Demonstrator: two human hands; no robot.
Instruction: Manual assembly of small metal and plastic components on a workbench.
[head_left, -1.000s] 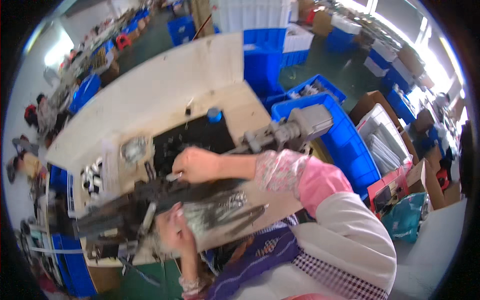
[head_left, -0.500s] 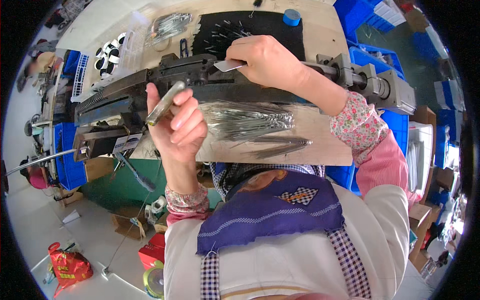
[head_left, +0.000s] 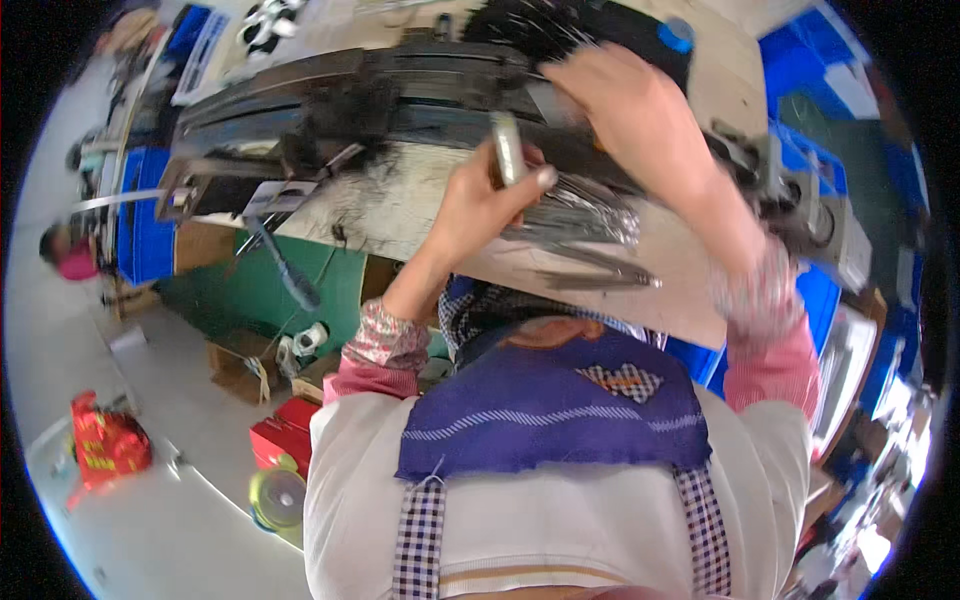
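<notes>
Two hands work over the worktop [head_left: 400, 205]: the left hand [head_left: 480, 200] grips one short metal bar [head_left: 508, 147], now raised upright against the dark machine [head_left: 400, 95], while the right hand [head_left: 625, 105], blurred, has shifted rightward, grasp indiscernible.

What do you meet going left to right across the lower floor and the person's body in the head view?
Red bag → yellow tape roll → red box → person's left hand, holding a silvery metal bar → person's right hand.

Bench [head_left: 400, 205] w/ metal rods [head_left: 585, 215], machine [head_left: 380, 95].
</notes>
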